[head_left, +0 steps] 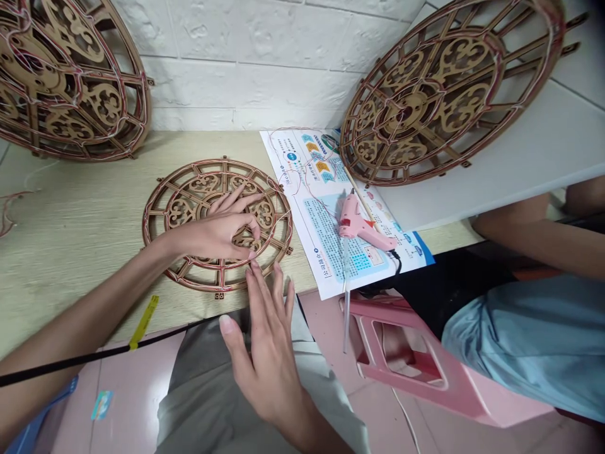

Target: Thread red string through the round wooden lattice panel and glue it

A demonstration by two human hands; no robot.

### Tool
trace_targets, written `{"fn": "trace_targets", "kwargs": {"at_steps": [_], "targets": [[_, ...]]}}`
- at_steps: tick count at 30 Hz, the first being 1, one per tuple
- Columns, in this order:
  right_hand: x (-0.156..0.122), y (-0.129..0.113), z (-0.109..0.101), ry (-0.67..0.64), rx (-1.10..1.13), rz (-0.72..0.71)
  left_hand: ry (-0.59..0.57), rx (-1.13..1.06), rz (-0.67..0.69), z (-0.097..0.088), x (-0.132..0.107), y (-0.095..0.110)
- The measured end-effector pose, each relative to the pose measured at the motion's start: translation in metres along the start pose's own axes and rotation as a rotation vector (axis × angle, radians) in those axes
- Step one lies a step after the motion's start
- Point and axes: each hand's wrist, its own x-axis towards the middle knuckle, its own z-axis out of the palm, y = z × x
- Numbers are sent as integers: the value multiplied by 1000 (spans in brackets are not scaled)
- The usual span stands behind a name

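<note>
A round fretwork disc of laser-cut wood (217, 277), wound with red and white thread, lies flat on the table. My left hand (217, 227) is spread over its middle, fingers and thumb gripping the lattice. My right hand (267, 359) is open, with its fingertips at or just short of the disc's lower rim. Nothing is in it. Two larger matching discs stand beyond: one (70, 82) at the upper left and one (425, 94) leaning at the upper right.
To the right lie a printed instruction sheet (331, 202) and a pink hot glue gun (362, 224). A yellow strip (143, 321) and black cable (89, 354) cross the table's front edge. A pink stool (406, 359) stands below. A co-worker's arm (534, 239) is at right.
</note>
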Motion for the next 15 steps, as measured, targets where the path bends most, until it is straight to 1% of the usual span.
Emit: {"fn": "trace_targets", "kwargs": {"at_steps": [5, 11, 13, 15], "targets": [[1, 0, -3, -8, 22, 23, -11, 16, -44, 0, 0, 2], [6, -1, -1, 4, -94, -18, 1, 35, -20, 3, 2, 2], [8, 3, -2, 10, -103, -34, 11, 33, -11, 5, 2, 0], [9, 12, -7, 21, -46, -55, 32, 27, -10, 6, 2, -1]]}}
